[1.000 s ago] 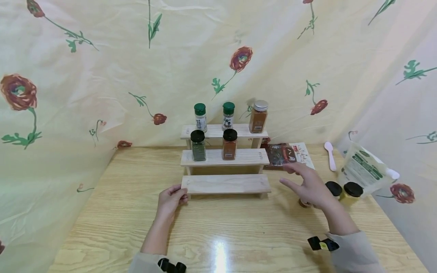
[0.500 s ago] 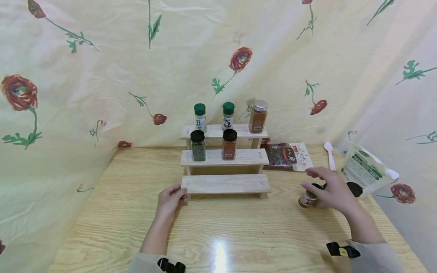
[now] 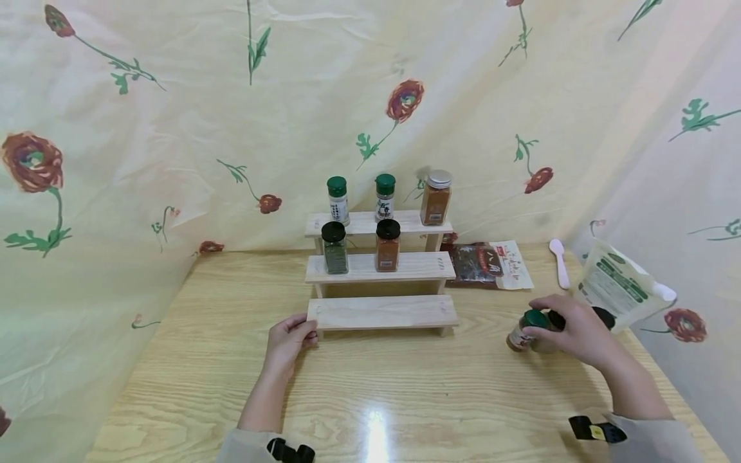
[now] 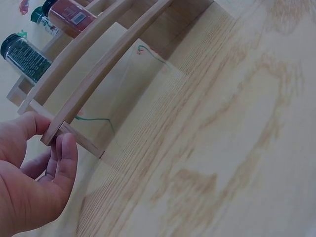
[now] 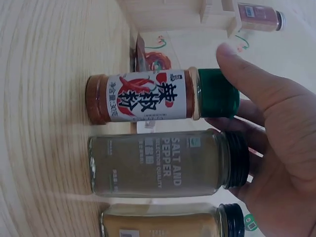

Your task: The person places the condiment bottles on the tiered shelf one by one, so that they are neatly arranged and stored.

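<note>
My left hand (image 3: 292, 337) holds the left end of the lowest step of the wooden three-step rack (image 3: 382, 312), thumb on top and fingers beneath, as the left wrist view (image 4: 34, 173) also shows. Over at the right, my right hand (image 3: 576, 328) reaches around the green cap of a chili powder shaker (image 5: 148, 96) that stands on the table. Its thumb lies on one side of the cap and the fingers on the other; firm contact is not plain. Beside the shaker stand a black-capped salt and pepper jar (image 5: 158, 163) and another black-capped jar with yellowish contents (image 5: 163, 222).
Two green-capped shakers (image 3: 339, 209) and a silver-lidded jar (image 3: 435, 204) stand on the rack's top step. Two black-lidded jars (image 3: 388, 254) occupy the middle one. Behind on the right lie a dark spice packet (image 3: 477, 263), a pale spoon (image 3: 560, 263) and a white pouch (image 3: 613, 283).
My right hand has moved right and down from above the table to the chili powder shaker's cap. The left hand has kept its hold on the rack.
</note>
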`<action>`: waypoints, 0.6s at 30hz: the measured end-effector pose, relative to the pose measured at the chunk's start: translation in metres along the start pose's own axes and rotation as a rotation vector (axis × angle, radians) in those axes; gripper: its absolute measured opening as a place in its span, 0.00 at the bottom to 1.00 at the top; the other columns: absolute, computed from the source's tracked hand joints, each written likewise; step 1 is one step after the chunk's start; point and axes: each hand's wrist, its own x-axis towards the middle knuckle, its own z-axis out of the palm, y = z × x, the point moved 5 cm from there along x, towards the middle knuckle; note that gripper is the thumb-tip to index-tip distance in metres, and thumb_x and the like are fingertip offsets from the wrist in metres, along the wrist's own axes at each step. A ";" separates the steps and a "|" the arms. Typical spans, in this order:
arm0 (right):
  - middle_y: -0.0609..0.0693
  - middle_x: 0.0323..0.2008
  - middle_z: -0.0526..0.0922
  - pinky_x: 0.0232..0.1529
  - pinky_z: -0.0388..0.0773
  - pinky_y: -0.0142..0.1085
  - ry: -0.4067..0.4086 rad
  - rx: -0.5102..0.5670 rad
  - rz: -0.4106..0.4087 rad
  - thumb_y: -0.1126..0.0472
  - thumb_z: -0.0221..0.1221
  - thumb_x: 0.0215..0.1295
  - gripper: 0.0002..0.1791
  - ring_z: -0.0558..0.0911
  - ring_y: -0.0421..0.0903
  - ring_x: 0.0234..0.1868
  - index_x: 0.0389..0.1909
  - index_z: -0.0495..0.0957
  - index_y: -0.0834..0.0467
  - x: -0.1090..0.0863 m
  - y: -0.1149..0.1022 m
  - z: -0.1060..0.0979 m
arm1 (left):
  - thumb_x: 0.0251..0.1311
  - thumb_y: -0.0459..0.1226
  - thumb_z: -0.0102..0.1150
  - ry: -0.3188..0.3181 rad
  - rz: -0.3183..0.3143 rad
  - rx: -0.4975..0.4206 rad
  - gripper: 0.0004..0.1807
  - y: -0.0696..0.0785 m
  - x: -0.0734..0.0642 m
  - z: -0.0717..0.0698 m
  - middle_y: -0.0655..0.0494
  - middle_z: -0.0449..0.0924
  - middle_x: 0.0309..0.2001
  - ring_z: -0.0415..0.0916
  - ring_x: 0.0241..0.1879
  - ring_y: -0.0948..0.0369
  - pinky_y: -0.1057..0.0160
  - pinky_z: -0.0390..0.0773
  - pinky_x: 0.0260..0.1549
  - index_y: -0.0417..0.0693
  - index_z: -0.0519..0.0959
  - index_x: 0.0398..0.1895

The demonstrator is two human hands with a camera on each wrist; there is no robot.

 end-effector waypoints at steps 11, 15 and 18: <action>0.51 0.38 0.86 0.28 0.77 0.33 0.006 -0.008 -0.055 0.59 0.79 0.50 0.21 0.78 0.40 0.34 0.44 0.85 0.60 0.002 0.002 -0.001 | 0.65 0.25 0.61 0.006 -0.007 -0.009 0.17 -0.001 0.005 -0.001 0.52 0.81 0.32 0.80 0.29 0.63 0.70 0.86 0.33 0.24 0.76 0.55; 0.54 0.41 0.85 0.28 0.75 0.33 0.009 -0.003 -0.008 0.57 0.77 0.54 0.21 0.79 0.46 0.37 0.46 0.84 0.60 0.001 0.003 -0.002 | 0.65 0.25 0.61 0.002 -0.007 -0.005 0.17 -0.001 0.005 0.000 0.51 0.81 0.32 0.80 0.29 0.63 0.70 0.86 0.33 0.24 0.76 0.55; 0.55 0.42 0.85 0.30 0.75 0.34 0.031 0.017 0.010 0.57 0.76 0.56 0.20 0.78 0.48 0.39 0.47 0.83 0.60 0.002 0.002 -0.003 | 0.65 0.25 0.61 0.007 -0.012 -0.007 0.17 -0.002 0.005 0.000 0.52 0.81 0.33 0.80 0.29 0.63 0.70 0.86 0.33 0.24 0.76 0.55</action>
